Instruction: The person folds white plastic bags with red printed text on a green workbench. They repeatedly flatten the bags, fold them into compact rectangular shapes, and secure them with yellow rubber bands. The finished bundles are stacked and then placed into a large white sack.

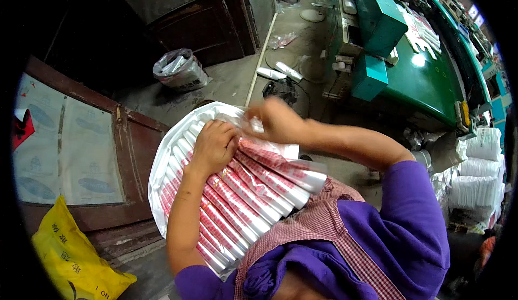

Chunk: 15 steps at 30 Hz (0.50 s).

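A row of long white plastic bundles [245, 189] with red print lies side by side in front of me, fanned out toward my apron. A white plastic sack [162, 162] wraps round their far and left sides. My left hand [215, 146] rests on the far part of the bundles, fingers curled in; what they grip is hidden. Just right of it, my right hand [278, 122] is raised over the far right ends and smeared by motion. Thin clear film [245, 124] shows between the two hands. Whether the right fingers hold it is unclear.
A yellow sack [78, 257] stands at the lower left beside a brown door [135, 154]. Further off is a lined waste bin [181, 70]. White rolls [286, 72] lie on the floor. A green machine [421, 84] and stacked white packs [475, 176] line the right.
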Motion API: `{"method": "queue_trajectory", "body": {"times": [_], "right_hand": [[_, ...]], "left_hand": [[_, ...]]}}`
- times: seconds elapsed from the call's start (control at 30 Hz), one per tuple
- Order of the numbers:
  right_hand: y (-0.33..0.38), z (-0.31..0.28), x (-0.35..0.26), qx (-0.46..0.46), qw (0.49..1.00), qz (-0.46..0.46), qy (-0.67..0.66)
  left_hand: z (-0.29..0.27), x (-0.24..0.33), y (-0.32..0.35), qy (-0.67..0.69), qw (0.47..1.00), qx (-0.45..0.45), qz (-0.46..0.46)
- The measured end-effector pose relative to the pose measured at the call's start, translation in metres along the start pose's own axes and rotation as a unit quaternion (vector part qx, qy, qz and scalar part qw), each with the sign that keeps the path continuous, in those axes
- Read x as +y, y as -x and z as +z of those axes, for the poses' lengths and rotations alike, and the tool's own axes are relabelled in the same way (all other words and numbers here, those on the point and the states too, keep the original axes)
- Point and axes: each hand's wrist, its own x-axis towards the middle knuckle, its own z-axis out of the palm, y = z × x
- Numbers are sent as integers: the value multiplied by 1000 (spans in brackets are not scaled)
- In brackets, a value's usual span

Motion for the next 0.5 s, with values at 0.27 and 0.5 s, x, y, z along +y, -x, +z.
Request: {"method": "queue_trajectory", "body": {"times": [0.27,0.5], "right_hand": [[-194,186,-82,19,988,-43,146],[-111,177,-202,-28,984,-152,92]], "left_hand": [[-16,-110,184,60,996,59,-23],[-28,-127,266,89,975,23,-204]]}}
